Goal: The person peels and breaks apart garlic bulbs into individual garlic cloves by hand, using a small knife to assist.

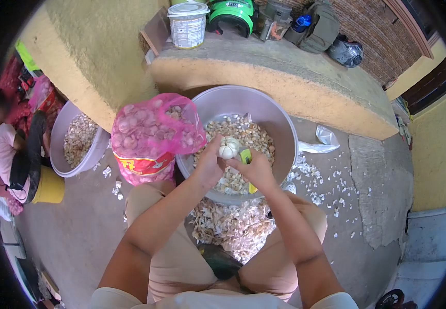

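My left hand (210, 164) is closed around a whole white garlic bulb (228, 148), held over a wide grey-purple tub (283, 129). Close beside it, my right hand (258, 169) grips what looks like a yellow-green box cutter (245, 156); its blade cannot be made out. The tool's yellow lower end shows below the palm. Loose garlic cloves (233, 180) cover the bottom of the tub. At its left leans a pink mesh sack (140, 129) full of garlic bulbs, its top open toward the tub.
Between my legs lies a heap of garlic skins (233, 224). Skin scraps (315, 177) and a white plastic bag (321, 141) lie on the right floor. A ledge (284, 72) behind bears a white bucket (188, 26) and a green helmet (231, 16). Another person (14, 149) sits left by a second tub (86, 162).
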A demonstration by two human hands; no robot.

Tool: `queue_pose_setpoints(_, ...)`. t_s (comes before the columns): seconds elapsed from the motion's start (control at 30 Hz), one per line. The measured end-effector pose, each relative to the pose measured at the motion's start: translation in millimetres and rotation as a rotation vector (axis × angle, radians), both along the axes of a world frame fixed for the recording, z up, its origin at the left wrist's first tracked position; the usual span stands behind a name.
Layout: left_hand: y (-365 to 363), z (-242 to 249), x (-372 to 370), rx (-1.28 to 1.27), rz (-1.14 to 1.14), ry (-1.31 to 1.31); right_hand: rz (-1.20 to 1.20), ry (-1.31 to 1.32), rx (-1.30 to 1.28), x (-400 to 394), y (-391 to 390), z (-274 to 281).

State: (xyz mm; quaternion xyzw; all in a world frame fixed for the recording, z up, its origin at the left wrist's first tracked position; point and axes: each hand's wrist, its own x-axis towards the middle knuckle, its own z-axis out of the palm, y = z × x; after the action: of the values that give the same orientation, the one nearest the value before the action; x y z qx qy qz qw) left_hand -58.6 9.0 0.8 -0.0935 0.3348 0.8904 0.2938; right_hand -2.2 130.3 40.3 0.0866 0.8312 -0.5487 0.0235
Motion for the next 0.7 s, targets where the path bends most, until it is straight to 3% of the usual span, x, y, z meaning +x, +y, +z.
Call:
queue_pose_setpoints(0.27,-22,22,3,-0.125,-0.427,0.207,0.023,-0.079,-0.58,4,14,18)
queue_pose_setpoints(0.37,-22,20,4,-0.209,-0.462,0.364,0.128,-0.106,-0.574,2,14,14)
queue_pose_setpoints(0.5,-20,20,2,-0.405,-0.394,0.438,0.086,-0.145,-0.368,-1,13,19)
queue_pose_setpoints(0.57,-17,20,2,-0.423,-0.354,0.404,0.126,-0.181,-0.158,-3,14,21)
queue_pose_setpoints(0.7,-12,18,6,-0.373,-0.305,0.248,0.14,-0.134,-0.173,-1,9,19)
